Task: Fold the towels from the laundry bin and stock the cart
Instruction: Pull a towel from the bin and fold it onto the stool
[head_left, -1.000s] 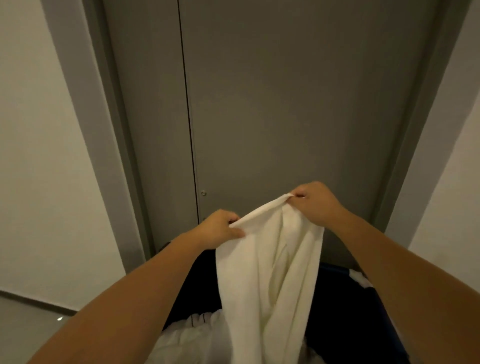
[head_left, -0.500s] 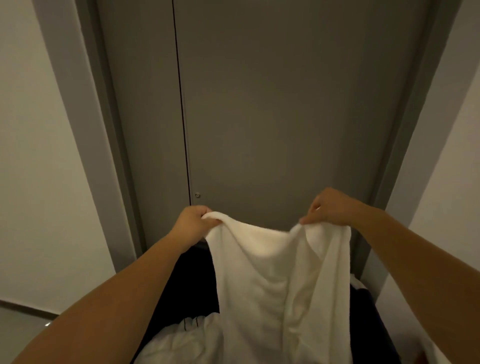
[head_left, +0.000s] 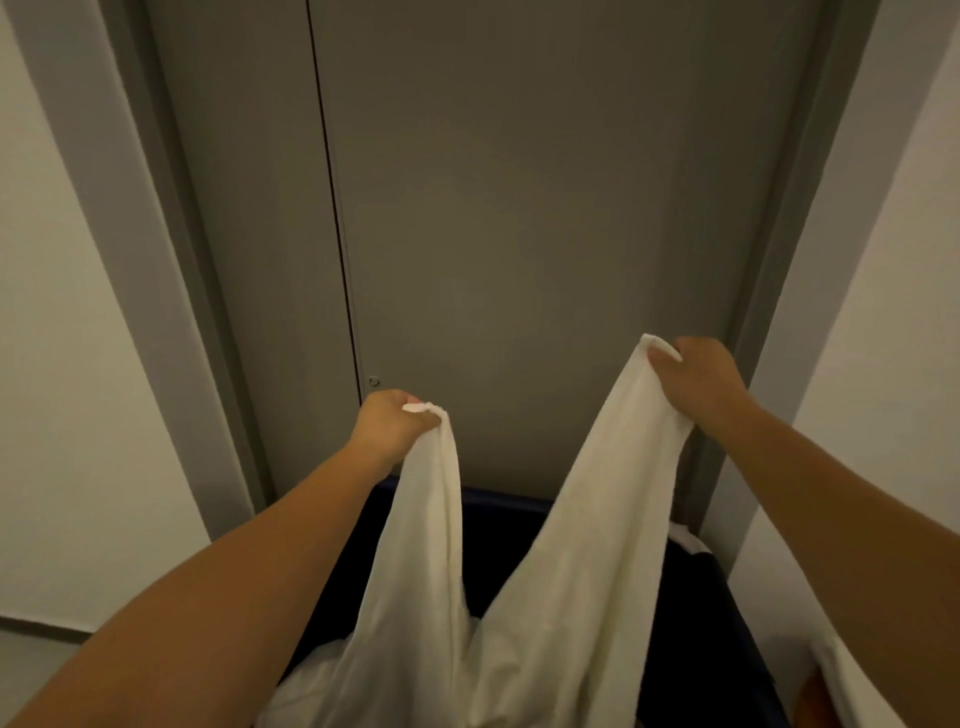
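Head camera: a person stands over a dark blue laundry bin (head_left: 511, 503) set against a grey door (head_left: 519, 208), holding one white towel (head_left: 571, 571) up by its top edge. The left hand (head_left: 387, 423) has its fingers curled tight round one bunched corner; the right hand (head_left: 696, 374), held a little higher and well apart from the left, grips the other corner the same way. Between the two fists the edge sags in a deep V, and the rest of the cloth hangs down into the bin, where its lower end meets more white linen (head_left: 311, 680) piled inside.

The step in hand looks to be the opening-out — finding the corners and spreading the towel before the first fold. Folding itself has not begun, and the cart is not in view.

The next move likely calls for lifting the towel clear of the bin and drawing the top edge taut, so that the cloth hangs flat. Then the two corners can be brought together evenly — a slack or twisted edge would give a crooked fold.
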